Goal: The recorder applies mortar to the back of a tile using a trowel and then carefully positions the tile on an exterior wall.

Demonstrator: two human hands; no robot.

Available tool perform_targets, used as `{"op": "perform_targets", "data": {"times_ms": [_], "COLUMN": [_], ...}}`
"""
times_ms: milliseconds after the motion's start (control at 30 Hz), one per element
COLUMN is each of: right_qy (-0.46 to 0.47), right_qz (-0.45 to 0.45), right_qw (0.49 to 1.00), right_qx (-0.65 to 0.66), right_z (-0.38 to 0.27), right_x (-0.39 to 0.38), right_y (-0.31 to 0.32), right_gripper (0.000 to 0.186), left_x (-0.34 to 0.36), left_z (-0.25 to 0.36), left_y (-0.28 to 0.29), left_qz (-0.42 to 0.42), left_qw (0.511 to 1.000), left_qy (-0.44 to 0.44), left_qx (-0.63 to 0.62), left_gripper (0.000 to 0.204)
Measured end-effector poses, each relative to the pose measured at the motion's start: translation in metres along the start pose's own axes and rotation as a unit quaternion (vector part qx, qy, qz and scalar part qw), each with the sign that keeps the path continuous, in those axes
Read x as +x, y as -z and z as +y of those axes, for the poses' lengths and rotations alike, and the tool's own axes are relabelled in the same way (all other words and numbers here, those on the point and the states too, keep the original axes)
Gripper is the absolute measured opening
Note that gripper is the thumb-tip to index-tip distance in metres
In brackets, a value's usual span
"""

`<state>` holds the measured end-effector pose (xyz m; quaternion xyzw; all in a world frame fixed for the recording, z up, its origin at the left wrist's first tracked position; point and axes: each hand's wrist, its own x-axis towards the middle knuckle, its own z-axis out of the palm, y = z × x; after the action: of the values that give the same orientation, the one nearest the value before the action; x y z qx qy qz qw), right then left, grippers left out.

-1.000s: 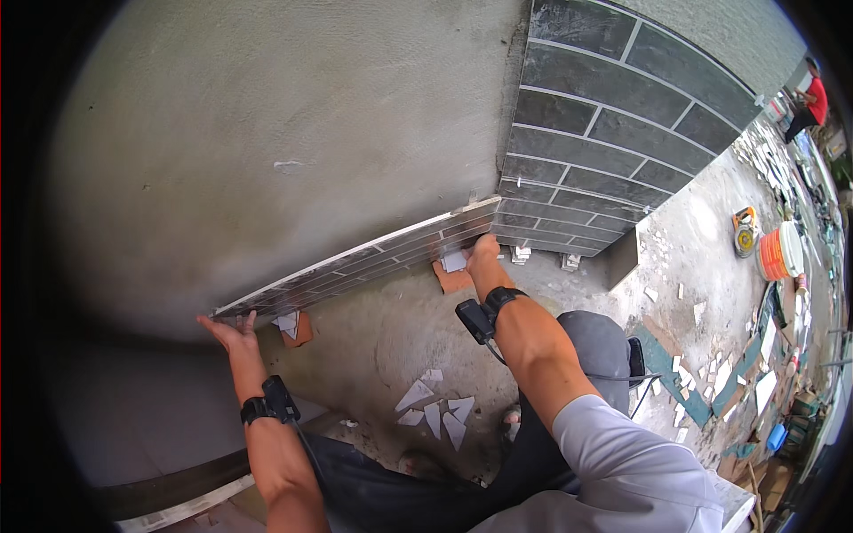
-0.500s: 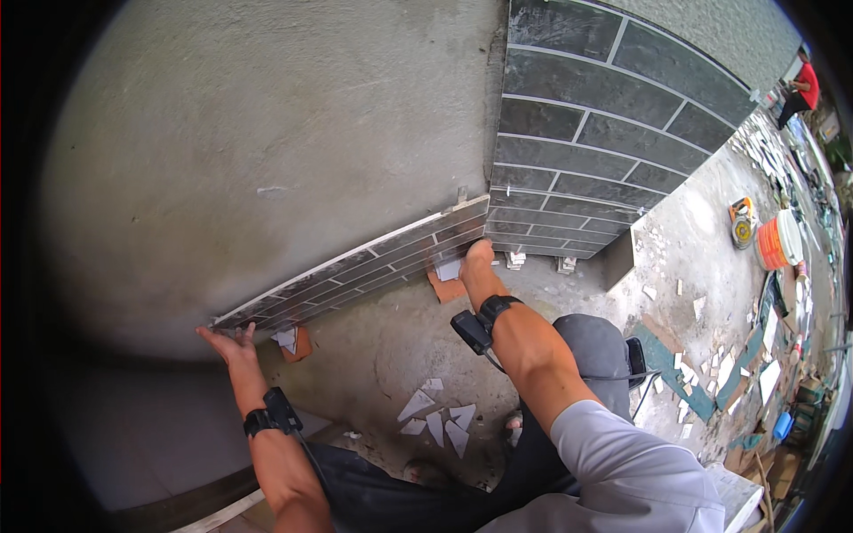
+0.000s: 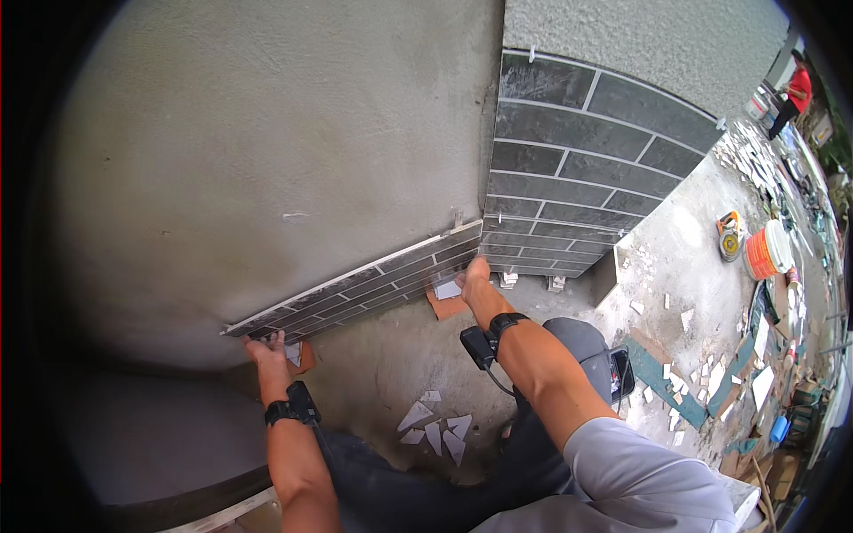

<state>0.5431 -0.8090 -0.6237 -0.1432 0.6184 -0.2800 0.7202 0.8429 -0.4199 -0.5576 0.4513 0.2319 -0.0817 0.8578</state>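
A long, thin, dark grey stone-look panel with pale lines like bricks (image 3: 373, 282) stands low along the big smooth grey plaster wall (image 3: 293, 160) on the left. Its right end is at the corner, just beside the far right wall.

The left hand (image 3: 266, 348) is at the near left end of the panel, with its fingertips touching it. The right hand (image 3: 474, 275) is at the far right end, low down by the corner. I cannot tell if either hand is closed around the edge or only pushing, because some of the fingers are hidden.

On the right wall, dark brick-pattern tiles (image 3: 582, 178) already cover the low part. Small white plastic clips (image 3: 532, 53) sit at the top edge, and rough pale wall (image 3: 657, 44) shows above. On the left, only this one low panel is up against the wall, and grey plaster shows above it. So the right side looks further along than the left. I cannot see if the panel is stuck on.

An orange brick block (image 3: 447, 305) with a flat white piece (image 3: 448, 290) on it sits by the panel's low right part. Another orange block (image 3: 307, 357) is near the left hand. Pointed white tile bits (image 3: 433, 436) lie on the floor, nearer the person.
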Motion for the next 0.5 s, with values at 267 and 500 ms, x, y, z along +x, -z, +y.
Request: {"op": "perform_targets", "data": {"times_ms": [267, 500], "right_qy": [0.027, 0.035], "right_qz": [-0.124, -0.139], "right_qw": [0.977, 0.971], "right_qx": [-0.173, -0.192], "right_z": [-0.048, -0.045], "right_x": [-0.021, -0.008], "right_y": [0.018, 0.024], "right_gripper": [0.039, 0.03], "left_x": [-0.055, -0.092], "left_z": [-0.054, -0.097], "left_y": [-0.029, -0.032], "left_qz": [-0.032, -0.107], "left_qw": [0.992, 0.967], "left_qy": [0.122, 0.232], "left_qx": [0.021, -0.003], "left_gripper": [0.107, 0.139]}}
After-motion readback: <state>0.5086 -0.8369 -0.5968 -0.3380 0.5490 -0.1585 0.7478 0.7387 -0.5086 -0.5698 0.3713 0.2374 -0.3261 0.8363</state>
